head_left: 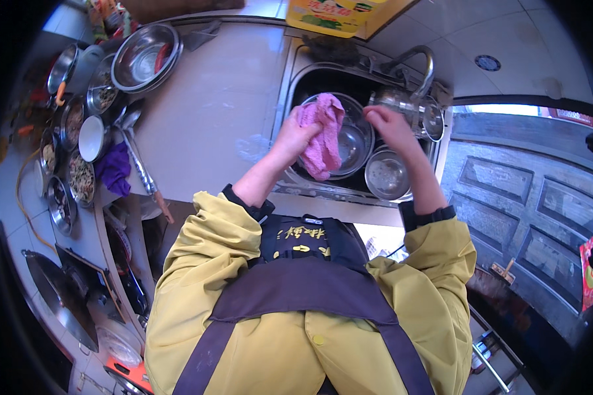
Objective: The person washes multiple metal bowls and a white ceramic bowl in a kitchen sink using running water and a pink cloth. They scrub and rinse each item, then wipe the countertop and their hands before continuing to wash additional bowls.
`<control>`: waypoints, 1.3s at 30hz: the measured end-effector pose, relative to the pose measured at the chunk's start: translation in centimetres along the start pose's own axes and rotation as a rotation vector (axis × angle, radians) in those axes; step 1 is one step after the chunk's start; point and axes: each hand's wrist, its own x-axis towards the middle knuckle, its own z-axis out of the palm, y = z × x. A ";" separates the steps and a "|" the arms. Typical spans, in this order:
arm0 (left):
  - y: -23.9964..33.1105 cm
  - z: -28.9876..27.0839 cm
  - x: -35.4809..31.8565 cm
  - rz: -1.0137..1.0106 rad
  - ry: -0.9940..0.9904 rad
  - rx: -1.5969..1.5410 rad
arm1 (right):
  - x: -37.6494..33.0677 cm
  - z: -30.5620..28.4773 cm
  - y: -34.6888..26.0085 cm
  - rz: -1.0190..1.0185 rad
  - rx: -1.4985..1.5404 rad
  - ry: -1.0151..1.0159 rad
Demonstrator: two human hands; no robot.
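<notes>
My left hand [294, 139] is closed round a crumpled pink cloth [327, 141] that hangs over the sink [284, 89]. Under the cloth lies a large round metal bowl [357, 148], partly covered by it. My right hand [390, 124] is over the right half of the sink, fingers curled together; what they hold, if anything, is too small to make out. A smaller metal bowl [387, 175] sits below my right forearm, beside the large one. Shiny metal vessels [432, 120] stand at the sink's right side, behind my right hand.
A curved faucet [431, 69] rises at the back right. Behind the sink stands a yellow jug [329, 16]. On the left, nested metal bowls [135, 62], a white bowl [92, 138], a purple cloth [114, 169] and several food dishes crowd the counter [211, 112].
</notes>
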 end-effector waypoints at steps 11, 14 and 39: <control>-0.5 1.7 2.1 -0.154 0.036 -0.226 | 2.8 -2.5 3.4 -0.131 -0.405 0.234; -0.6 -0.1 1.5 -0.112 0.069 -0.263 | 2.3 0.0 0.2 -0.164 -0.376 -0.061; -1.0 -23.1 -9.7 0.003 0.737 -0.471 | 32.7 27.1 -17.6 -0.707 -0.590 0.092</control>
